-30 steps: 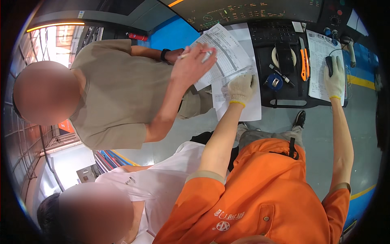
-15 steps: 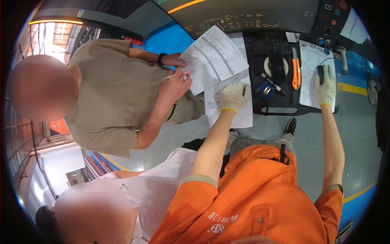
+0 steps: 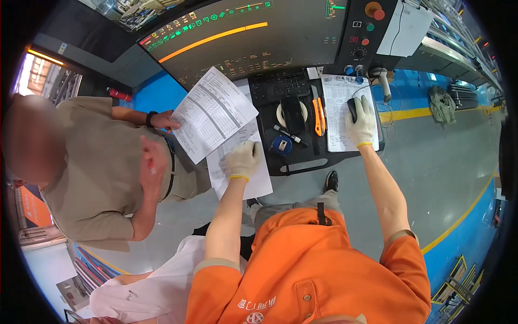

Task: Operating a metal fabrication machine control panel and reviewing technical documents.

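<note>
My right hand, in a white knitted glove, rests over a black computer mouse on a printed sheet. Also gloved, my left hand lies on loose printed papers at the left of the black console shelf. Its fingers are curled, and what they hold, if anything, is hidden. Between my hands are an orange utility knife, a blue tape measure, a marker, and a tape roll partly covered by a black object.
A large lit screen stands behind a keyboard. Red and green buttons line its right side. At the left, a co-worker holds a printed form. Another person in white is close at my lower left.
My view has swung right and up. The co-worker's writing hand has drawn back from the form toward their body. My hands stay on the papers and the mouse.
</note>
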{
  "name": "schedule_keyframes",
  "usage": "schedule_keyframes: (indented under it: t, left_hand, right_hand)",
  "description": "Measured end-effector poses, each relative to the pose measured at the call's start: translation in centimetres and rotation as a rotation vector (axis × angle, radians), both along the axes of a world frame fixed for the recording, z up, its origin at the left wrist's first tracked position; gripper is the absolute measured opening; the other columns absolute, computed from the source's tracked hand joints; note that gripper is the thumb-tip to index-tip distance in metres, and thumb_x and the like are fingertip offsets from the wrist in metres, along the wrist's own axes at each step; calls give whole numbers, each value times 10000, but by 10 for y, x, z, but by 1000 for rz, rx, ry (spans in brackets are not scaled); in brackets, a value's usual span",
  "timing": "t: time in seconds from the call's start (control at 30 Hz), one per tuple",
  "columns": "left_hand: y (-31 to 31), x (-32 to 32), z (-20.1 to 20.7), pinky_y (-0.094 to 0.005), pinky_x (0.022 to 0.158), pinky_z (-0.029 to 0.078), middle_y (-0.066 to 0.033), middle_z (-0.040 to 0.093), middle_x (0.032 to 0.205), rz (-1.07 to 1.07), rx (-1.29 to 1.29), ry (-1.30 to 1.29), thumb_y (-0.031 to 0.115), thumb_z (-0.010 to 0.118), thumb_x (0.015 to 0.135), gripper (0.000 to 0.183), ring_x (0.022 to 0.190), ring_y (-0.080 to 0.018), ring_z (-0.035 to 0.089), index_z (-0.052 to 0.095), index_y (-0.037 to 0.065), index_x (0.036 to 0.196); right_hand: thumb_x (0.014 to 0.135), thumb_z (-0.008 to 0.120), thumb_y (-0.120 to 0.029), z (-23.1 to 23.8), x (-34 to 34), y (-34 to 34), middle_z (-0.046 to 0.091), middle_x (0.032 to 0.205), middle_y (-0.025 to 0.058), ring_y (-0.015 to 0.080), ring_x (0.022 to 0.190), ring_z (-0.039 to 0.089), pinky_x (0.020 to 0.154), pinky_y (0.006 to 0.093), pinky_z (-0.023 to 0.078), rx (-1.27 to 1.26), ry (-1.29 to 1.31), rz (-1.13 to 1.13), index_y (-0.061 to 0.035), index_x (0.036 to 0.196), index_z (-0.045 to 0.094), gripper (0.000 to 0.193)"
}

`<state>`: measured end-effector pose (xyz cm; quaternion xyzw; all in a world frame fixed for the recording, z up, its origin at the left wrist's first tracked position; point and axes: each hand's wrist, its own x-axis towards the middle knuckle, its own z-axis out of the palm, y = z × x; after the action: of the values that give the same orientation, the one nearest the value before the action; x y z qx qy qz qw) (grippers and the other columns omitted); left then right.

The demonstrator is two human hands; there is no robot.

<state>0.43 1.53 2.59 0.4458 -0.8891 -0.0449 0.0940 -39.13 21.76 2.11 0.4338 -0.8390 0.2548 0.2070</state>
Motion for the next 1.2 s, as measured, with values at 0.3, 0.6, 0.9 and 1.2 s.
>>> schedule_keyframes:
  t: [0.3, 0.6, 0.9, 1.2]
  left_hand:
    - [0, -1, -5, -535, 657, 532, -132, 806, 858, -8, -19, 7, 450, 622, 1067, 389, 735, -430, 730, 740, 108, 925]
    - [-4, 7, -13, -555, 667, 529, -151, 796, 853, -38, -51, 52, 445, 626, 1070, 392, 734, -438, 727, 726, 103, 904]
    - [-2, -4, -2, -551, 686, 546, -156, 808, 862, 1, 22, 103, 405, 629, 1066, 365, 749, -440, 738, 744, 105, 893]
    - [-4, 1, -6, -533, 666, 534, -154, 793, 830, -42, -9, 155, 347, 675, 1038, 301, 719, -430, 723, 740, 103, 874]
  right_hand:
    - [988, 789, -197, 5, 3, 2, 627, 1666, 269, 479, 1414, 670, 1200, 492, 557, 90, -76, -58, -63, 1591, 668, 630]
    - [986, 792, -232, -8, 4, 0, 634, 1654, 282, 471, 1427, 669, 1204, 496, 549, 73, -37, -45, -56, 1614, 649, 667]
    - [1028, 791, -242, -11, -7, 4, 610, 1685, 288, 470, 1469, 652, 1223, 485, 542, 105, -115, -42, -38, 1675, 603, 704]
    - [1060, 784, -226, -3, 1, 1, 619, 1687, 254, 456, 1457, 657, 1220, 471, 547, 133, -122, -68, -40, 1673, 605, 665]
